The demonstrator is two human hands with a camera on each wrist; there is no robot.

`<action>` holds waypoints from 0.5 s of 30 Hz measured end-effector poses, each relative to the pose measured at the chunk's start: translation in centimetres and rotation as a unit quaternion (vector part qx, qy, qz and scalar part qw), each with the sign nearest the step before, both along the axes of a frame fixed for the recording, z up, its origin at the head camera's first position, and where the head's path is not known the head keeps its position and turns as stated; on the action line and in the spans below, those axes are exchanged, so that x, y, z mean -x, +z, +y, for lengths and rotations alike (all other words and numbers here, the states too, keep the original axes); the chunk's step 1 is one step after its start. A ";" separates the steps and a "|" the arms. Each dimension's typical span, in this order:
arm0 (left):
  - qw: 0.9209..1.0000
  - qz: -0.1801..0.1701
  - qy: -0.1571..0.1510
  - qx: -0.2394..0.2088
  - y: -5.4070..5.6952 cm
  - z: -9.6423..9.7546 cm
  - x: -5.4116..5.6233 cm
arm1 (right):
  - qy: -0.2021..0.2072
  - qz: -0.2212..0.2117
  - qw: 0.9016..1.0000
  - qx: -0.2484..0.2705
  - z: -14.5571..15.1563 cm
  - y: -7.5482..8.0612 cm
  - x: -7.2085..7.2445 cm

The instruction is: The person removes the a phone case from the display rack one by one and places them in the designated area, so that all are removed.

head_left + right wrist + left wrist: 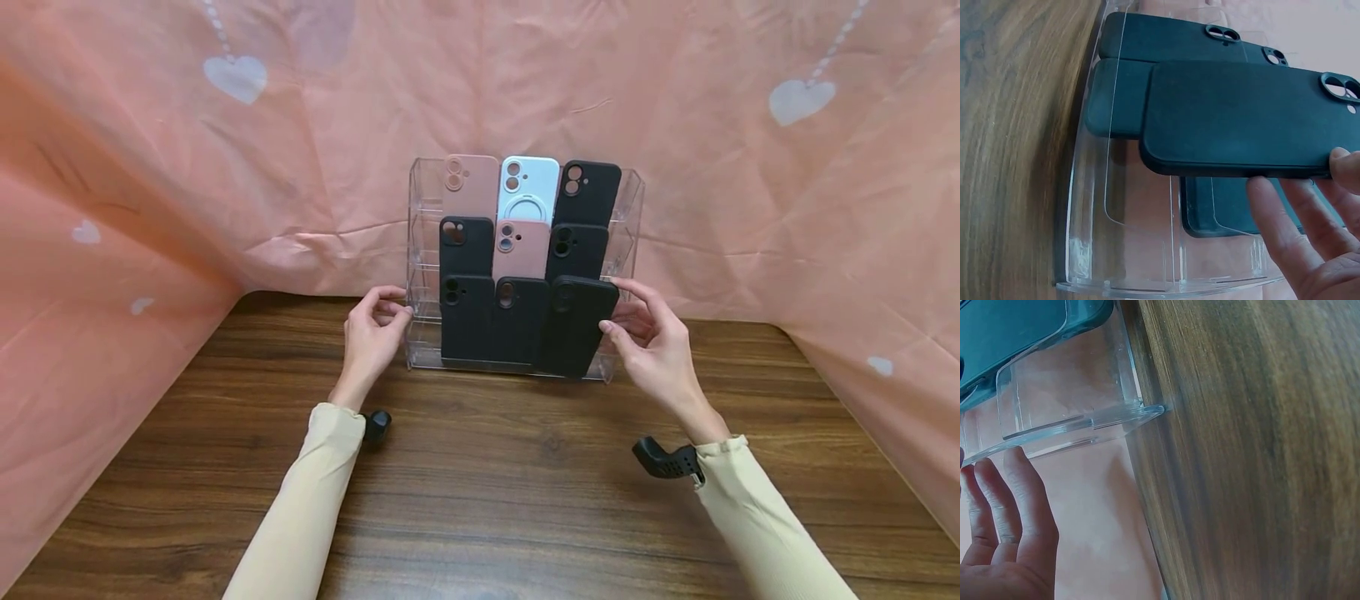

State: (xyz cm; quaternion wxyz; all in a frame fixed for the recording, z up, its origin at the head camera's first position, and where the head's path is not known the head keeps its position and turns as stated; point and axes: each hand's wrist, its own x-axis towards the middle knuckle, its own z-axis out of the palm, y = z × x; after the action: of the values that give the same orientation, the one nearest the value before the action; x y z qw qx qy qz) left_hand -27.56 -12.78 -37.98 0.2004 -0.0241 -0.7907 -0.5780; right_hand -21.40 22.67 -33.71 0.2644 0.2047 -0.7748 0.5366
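A clear stepped display stand holds phone cases in three rows. My right hand pinches a black phone case by its right edge, thumb in front and fingers behind, at the right of the front row. In the right wrist view this case sits tilted in front of other dark cases, its camera cutout near my thumb. My left hand holds the stand's left side panel, thumb at its front edge. Fingertips press the panel's outer face in the left wrist view.
Pink, white and black cases fill the stand's top row. A pink case sits between two dark ones below. Pink cloth hangs behind and along the sides of the wooden table.
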 end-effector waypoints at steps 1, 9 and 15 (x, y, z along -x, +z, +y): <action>1.000 0.000 0.000 0.000 0.0 0.0 0.0 | 0.001 -0.003 1.000 -0.006 0.0 -0.1 -0.1; 1.000 -0.005 0.000 0.005 0.1 -0.1 0.0 | 0.048 -0.054 0.997 -0.001 -0.7 -1.2 -0.9; 1.000 0.001 -0.001 0.019 0.0 -0.2 0.0 | 0.072 -0.087 0.994 0.006 -1.2 -1.8 -1.4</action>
State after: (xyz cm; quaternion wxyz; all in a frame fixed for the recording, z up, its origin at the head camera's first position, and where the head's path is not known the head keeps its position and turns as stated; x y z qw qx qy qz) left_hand -27.58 -12.94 -37.95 0.2004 -0.0290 -0.8012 -0.5631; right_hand -20.04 21.43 -35.52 0.1582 0.2109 -0.7751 0.5742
